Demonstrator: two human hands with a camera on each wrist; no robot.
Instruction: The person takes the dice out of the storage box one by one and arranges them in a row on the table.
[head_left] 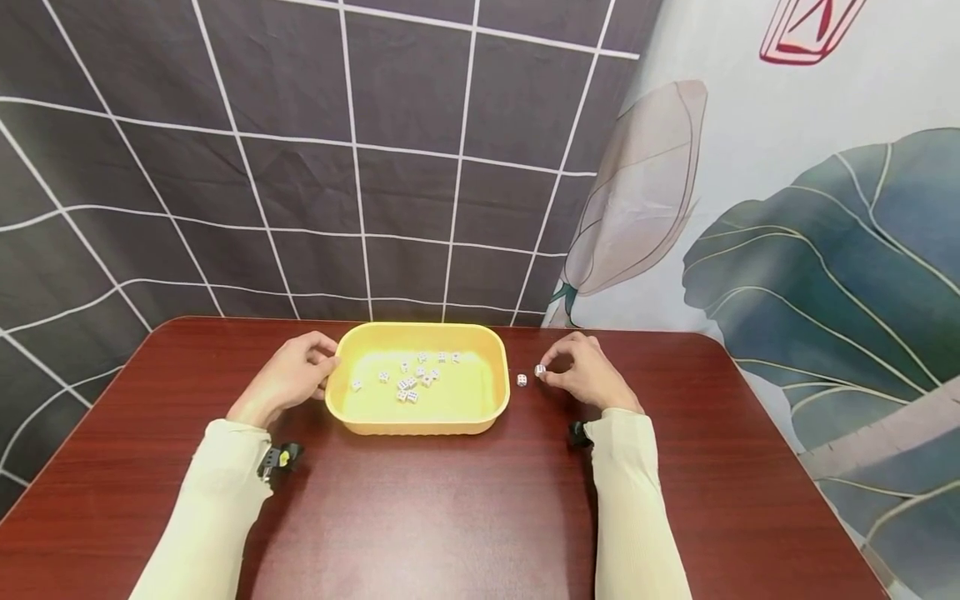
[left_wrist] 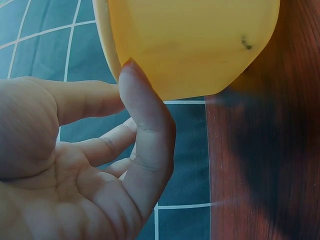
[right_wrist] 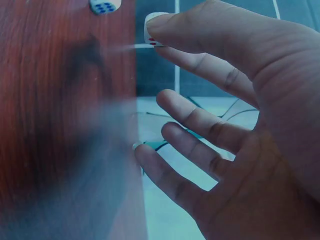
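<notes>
Pinching 1 die point(head_left: 540, 370), right hand point(head_left: 588, 373) sits right of yellow tray point(head_left: 420, 427), loose die point(head_left: 521, 380) between. Left hand point(head_left: 288, 377) pinches tray's left end.

- Your head view is bright, with a pale glare on the table point(head_left: 442, 521) toward the bottom of the frame.
- Strong light washes out the floor of the yellow tray point(head_left: 420, 427) and your pale sleeves point(head_left: 633, 483).
- Soft shadows lie along the inner side of both your sleeves.
- White lines on the dark cloth point(head_left: 405, 83) bow at your left, a wide-lens distortion.
- Your wrist views are dimmer and bluish, with blurry shadows and hazy streaks across the table.
</notes>
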